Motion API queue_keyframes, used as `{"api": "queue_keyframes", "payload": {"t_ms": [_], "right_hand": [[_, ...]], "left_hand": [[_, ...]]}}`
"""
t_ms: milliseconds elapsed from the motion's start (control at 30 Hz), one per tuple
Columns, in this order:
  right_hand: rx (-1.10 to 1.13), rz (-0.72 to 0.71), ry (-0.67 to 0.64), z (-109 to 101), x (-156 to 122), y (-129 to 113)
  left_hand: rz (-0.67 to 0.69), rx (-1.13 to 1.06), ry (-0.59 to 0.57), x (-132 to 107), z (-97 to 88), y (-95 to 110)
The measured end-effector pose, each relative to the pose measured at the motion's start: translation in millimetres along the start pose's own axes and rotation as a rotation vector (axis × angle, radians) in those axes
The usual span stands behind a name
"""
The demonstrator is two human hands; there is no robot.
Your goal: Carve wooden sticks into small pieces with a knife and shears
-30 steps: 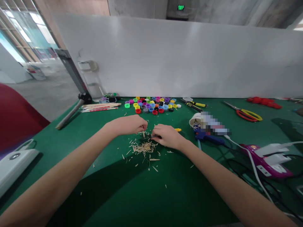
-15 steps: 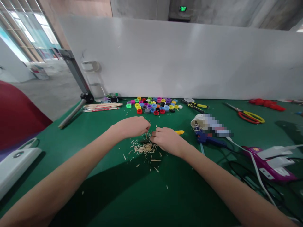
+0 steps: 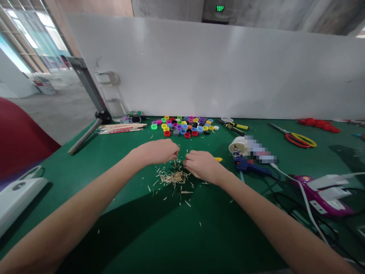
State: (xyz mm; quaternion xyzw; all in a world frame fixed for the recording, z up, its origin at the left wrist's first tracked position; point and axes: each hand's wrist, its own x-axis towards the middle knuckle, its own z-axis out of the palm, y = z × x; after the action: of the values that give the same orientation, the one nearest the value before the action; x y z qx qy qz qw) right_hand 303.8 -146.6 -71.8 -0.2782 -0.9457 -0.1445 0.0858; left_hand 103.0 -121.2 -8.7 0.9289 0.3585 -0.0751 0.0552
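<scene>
My left hand is closed, its fingertips pinched on a thin wooden stick whose lower end points down at the table. Just to its right, my right hand is closed with its fingers curled toward the stick. A yellow handle shows behind my right hand; its other end is hidden, and it appears to be in that hand's grip. Under both hands lies a loose pile of wood shavings, with stray slivers scattered around it on the green table.
Behind the hands spread many coloured bottle caps. Wooden sticks lie at the back left. On the right are a blue glue gun, a white cup, yellow-and-black pliers, scissors and a purple power strip with cables.
My right hand has shifted slightly away from my left, widening the gap between them. Less of the yellow handle shows. The left hand keeps its pinch; the whole view has shifted slightly.
</scene>
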Motion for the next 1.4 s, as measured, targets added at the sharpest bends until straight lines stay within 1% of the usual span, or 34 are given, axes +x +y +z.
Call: {"api": "queue_keyframes", "payload": {"t_ms": [167, 267, 400, 533, 633, 800, 900, 1000, 1133, 1267, 1400], "right_hand": [[0.014, 0.026, -0.025, 0, 1, 0], [0.033, 0.059, -0.060, -1, 4, -1], [0.098, 0.136, -0.134, -1, 11, 0], [0.183, 0.171, -0.176, 0, 17, 5], [0.261, 0.203, -0.183, 1, 18, 9], [0.351, 0.207, -0.142, 2, 15, 11], [0.373, 0.200, -0.126, 3, 12, 10], [0.418, 0.196, -0.096, 4, 8, 8], [0.450, 0.186, -0.021, 6, 3, 7], [0.422, 0.191, 0.051, 9, 2, 7], [0.394, 0.173, 0.066, 12, 2, 7]], "left_hand": [[0.024, -0.001, 0.022, 1, 1.5, -1], [0.030, -0.073, -0.016, 1, 1.6, -2], [0.044, -0.155, -0.058, 1, 1.1, -1], [0.052, -0.157, -0.059, 3, 1.4, 0], [0.051, -0.153, -0.042, 1, -2.7, 0], [0.026, -0.188, 0.027, -11, -20.8, -8], [-0.018, -0.188, 0.004, -16, -24.3, -14], [-0.045, -0.213, -0.033, -13, -17.6, -20], [-0.034, -0.270, -0.088, -4, -5.8, -25], [-0.034, -0.310, -0.112, 1, 1.4, -26], [-0.029, -0.324, -0.115, 4, 6.5, -28]]}}
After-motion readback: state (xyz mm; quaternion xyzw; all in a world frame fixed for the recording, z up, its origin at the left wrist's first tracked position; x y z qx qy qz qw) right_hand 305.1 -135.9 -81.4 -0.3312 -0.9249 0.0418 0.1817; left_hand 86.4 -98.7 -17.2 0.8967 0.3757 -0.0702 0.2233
